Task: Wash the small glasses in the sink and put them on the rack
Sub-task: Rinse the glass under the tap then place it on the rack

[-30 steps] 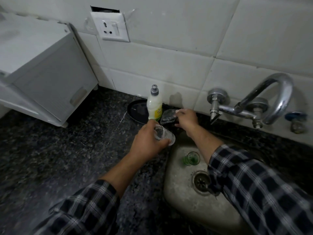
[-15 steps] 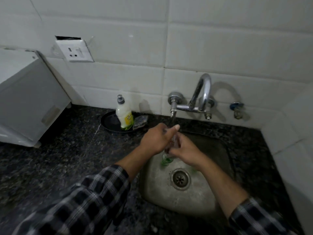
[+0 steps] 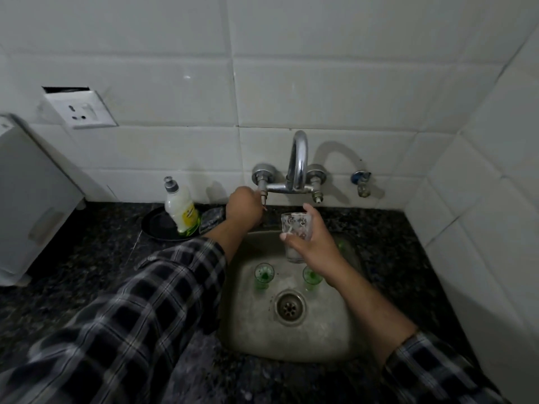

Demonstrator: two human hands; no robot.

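My right hand (image 3: 312, 243) grips a small clear glass (image 3: 293, 228) upright over the back of the steel sink (image 3: 335, 336), below the tap spout (image 3: 297, 158). My left hand (image 3: 243, 209) reaches up to the left tap handle (image 3: 263, 185), its fingers curled at the stem. Two small green-tinted glasses stand upright in the basin, one (image 3: 264, 275) left of the drain and one (image 3: 311, 277) partly hidden by my right wrist. A third green shape (image 3: 340, 246) peeks out behind my right hand. No rack is in view.
A dish-soap bottle (image 3: 182, 209) and a scrubber (image 3: 211, 218) sit on a black plate (image 3: 156, 225) left of the sink. A white appliance (image 3: 32, 199) stands at the far left on the dark granite counter (image 3: 87, 272). Tiled walls close the back and right.
Both hands held the glass together under the tap; now the right hand alone holds it and the left hand has moved up to the left tap handle. The camera shifted right.
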